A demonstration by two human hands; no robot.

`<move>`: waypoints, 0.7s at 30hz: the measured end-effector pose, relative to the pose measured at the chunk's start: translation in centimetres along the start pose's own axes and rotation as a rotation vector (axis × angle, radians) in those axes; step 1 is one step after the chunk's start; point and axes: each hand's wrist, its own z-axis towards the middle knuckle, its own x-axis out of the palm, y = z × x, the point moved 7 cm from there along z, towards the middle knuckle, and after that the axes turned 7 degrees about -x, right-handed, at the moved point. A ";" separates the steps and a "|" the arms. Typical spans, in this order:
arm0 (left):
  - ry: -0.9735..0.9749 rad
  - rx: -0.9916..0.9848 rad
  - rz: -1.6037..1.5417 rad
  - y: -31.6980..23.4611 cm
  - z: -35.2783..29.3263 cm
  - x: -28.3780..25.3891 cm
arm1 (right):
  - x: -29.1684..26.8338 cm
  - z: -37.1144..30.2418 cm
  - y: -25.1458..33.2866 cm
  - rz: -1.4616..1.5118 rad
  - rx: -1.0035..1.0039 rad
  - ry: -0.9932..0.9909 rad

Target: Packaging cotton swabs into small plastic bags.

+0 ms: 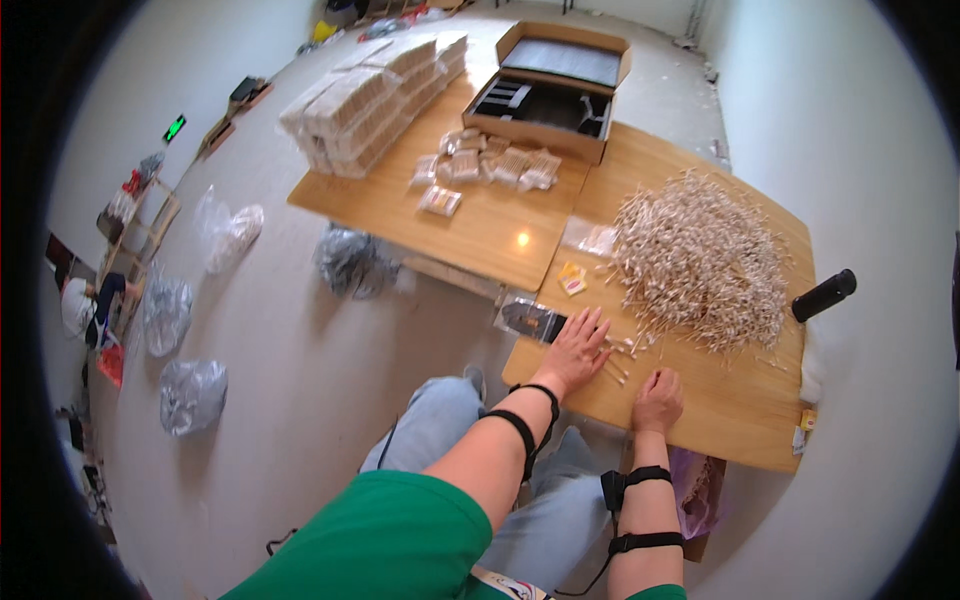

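My left hand (578, 350) lies over the near edge of the table with its fingers stretched out, beside a few loose cotton swabs (621, 376). To its right my right hand (658, 402) rests at the table edge, fingers curled in; whether it holds anything is hidden. Beyond both hands rises a large heap of cotton swabs (705, 265). A clear pouch with a dark item (528, 318) sits just left of my left hand, partly past the table edge. Farther up are a small yellow-and-white card (572, 278) and a clear plastic bag (590, 237).
Several filled swab packets (512, 165) lie on the far left table (440, 235), near a long stack of wrapped bundles (365, 105). An open cardboard box (540, 110) stands behind them. A black cylinder (824, 295) is at the right edge. Grey plastic bags (193, 397) sit on the floor.
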 end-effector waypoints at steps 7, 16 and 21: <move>-0.121 -0.033 -0.023 1.8 -0.1 0.6 | 1.2 -0.2 -0.2 -0.010 0.002 0.018; -0.097 0.068 0.012 2.1 0.5 1.1 | 1.5 0.0 -1.2 0.042 0.054 -0.099; -0.051 0.058 0.031 2.6 -0.1 1.2 | 1.4 -0.5 -1.2 0.036 0.100 -0.070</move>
